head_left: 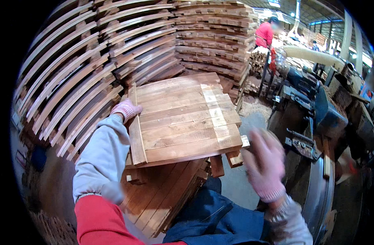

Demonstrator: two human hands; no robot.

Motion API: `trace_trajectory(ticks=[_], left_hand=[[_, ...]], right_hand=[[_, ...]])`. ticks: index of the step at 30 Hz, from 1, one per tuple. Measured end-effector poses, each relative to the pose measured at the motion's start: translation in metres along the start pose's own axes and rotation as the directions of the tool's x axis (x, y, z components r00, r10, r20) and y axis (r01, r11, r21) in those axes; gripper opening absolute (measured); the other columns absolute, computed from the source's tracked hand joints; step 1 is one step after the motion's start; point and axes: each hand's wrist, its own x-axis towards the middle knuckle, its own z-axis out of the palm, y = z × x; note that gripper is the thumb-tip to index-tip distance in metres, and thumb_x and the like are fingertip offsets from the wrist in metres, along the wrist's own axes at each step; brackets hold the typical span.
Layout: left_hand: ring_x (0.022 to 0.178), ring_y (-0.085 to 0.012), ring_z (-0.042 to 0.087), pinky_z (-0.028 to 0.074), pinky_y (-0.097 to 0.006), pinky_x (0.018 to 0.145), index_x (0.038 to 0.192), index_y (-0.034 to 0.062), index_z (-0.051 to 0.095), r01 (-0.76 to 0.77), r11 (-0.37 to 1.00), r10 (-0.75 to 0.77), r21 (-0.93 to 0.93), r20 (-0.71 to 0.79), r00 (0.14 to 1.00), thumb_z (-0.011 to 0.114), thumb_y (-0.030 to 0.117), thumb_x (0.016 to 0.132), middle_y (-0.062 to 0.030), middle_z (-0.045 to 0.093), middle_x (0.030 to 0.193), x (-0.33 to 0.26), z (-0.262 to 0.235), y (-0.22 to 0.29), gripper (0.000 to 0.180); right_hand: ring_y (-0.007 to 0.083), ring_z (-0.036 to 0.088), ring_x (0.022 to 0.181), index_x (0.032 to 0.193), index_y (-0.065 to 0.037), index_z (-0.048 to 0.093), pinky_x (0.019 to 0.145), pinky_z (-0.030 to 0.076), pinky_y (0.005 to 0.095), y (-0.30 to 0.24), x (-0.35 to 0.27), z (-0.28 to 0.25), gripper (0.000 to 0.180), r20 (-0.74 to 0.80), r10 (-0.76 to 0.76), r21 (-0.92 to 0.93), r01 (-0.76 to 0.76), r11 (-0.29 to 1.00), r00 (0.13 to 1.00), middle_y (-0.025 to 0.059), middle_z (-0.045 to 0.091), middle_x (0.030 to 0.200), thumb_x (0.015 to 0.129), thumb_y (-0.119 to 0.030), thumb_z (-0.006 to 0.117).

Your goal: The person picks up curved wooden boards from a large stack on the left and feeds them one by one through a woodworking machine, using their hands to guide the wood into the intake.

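Note:
Side by side in a layer lie several light brown wooden boards (174,118), on top of a stack in front of me. A narrow wooden strip (137,141) runs across their left ends. My left hand (127,109), in a pink knit glove, is closed on the far part of this strip. My right hand (265,163), gloved the same way, is in the air just right of the boards' right ends. It is blurred, with thumb and fingers apart and nothing visible in it. Short block ends (235,159) stick out below the boards near it.
Tall stacks of lumber (142,41) rise at the left and back. Below the boards is a lower pile of planks (162,196). Machinery with metal fittings (301,139) stands at the right, beneath a ribbed hose (313,55). A person in red (264,34) is farther back.

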Motion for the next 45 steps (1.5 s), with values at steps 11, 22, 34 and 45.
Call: trace_trajectory(ticks=[11,22,34,45], left_hand=[[0.126,-0.043,0.064,0.05,-0.05,0.108,0.131,0.0014,0.07,0.0,0.997,0.002,0.074,-0.031,1.0,0.059,0.059,0.087,-0.029,0.066,0.135,0.019,0.016,-0.03,0.073],[0.131,-0.0337,0.059,0.045,-0.039,0.114,0.15,0.0078,0.056,-0.595,0.74,0.58,-0.314,-0.151,0.801,0.072,0.03,0.091,-0.0194,0.061,0.145,-0.009,0.032,-0.026,0.065],[0.134,-0.0361,0.055,0.043,-0.045,0.115,0.131,0.0115,0.07,-0.838,0.539,0.831,-0.081,-0.109,0.545,0.091,0.045,0.069,-0.0142,0.063,0.136,-0.004,0.03,0.014,0.073],[0.131,-0.0361,0.056,0.044,-0.045,0.113,0.127,0.0106,0.073,-0.852,0.509,0.843,-0.125,-0.129,0.522,0.09,0.054,0.066,-0.0141,0.065,0.13,0.01,0.034,0.022,0.077]], right_hand=[[0.039,0.062,0.118,0.134,-0.01,0.065,0.099,0.049,0.0507,-0.009,0.069,0.084,0.045,0.327,0.163,-0.309,-0.058,0.949,0.931,0.018,0.066,0.125,0.099,-0.038,0.059],[0.0419,0.065,0.114,0.136,-0.011,0.056,0.095,0.052,0.0557,-0.139,0.112,0.173,0.054,0.521,-0.003,-0.07,0.047,0.996,0.853,0.0254,0.062,0.127,0.092,-0.041,0.067],[0.0409,0.069,0.095,0.121,-0.014,0.066,0.081,0.054,0.0541,-0.105,0.087,0.133,0.033,0.391,-0.023,-0.028,0.037,0.999,0.92,0.02,0.07,0.096,0.098,-0.038,0.064],[0.0419,0.07,0.096,0.121,-0.006,0.061,0.083,0.056,0.0529,-0.142,0.124,0.165,0.048,0.407,0.027,-0.194,0.058,0.979,0.913,0.021,0.071,0.098,0.101,-0.05,0.06]])
